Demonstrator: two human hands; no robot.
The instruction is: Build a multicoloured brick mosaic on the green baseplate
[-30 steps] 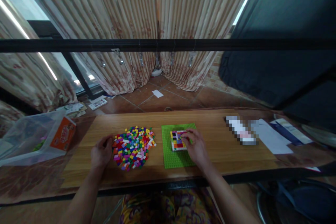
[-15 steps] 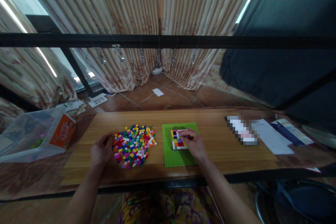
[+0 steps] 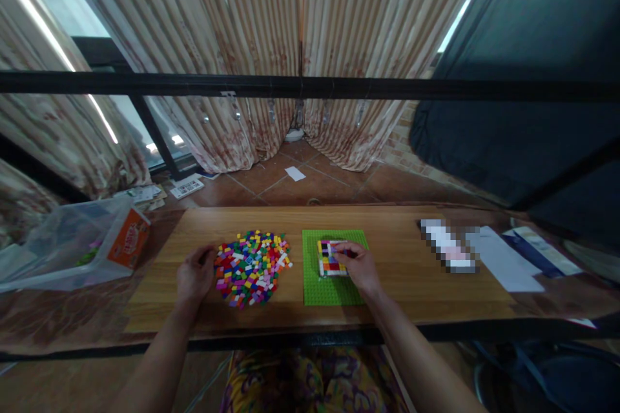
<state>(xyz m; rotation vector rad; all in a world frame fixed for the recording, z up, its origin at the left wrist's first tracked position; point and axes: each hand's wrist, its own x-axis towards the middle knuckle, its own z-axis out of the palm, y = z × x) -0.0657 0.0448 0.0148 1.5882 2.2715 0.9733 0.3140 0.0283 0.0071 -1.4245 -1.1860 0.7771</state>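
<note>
A green studded baseplate (image 3: 334, 295) lies on the wooden board, right of centre. On it sits a block of multicoloured toy bricks (image 3: 330, 266) with a white edge. My right hand (image 3: 361, 266) is over the right side of this block, its fingers pinched together near the top; whatever is between the fingertips is too small to name. To the left spreads a loose pile of small toy bricks (image 3: 252, 268) in many colours. My left hand (image 3: 196, 274) rests at the pile's left edge with fingers curled, and what they may hold is hidden.
A clear plastic box (image 3: 92, 271) with an orange label stands left of the wooden board (image 3: 397, 310). On the right are a blurred-out item (image 3: 448, 245), white paper (image 3: 506, 261) and a leaflet (image 3: 547, 248). A black rail (image 3: 310, 87) crosses beyond the table.
The camera view has shifted slightly, moving the scene a little to the right. Both hands keep nearly the same places, the right on the brick block and the left beside the pile.
</note>
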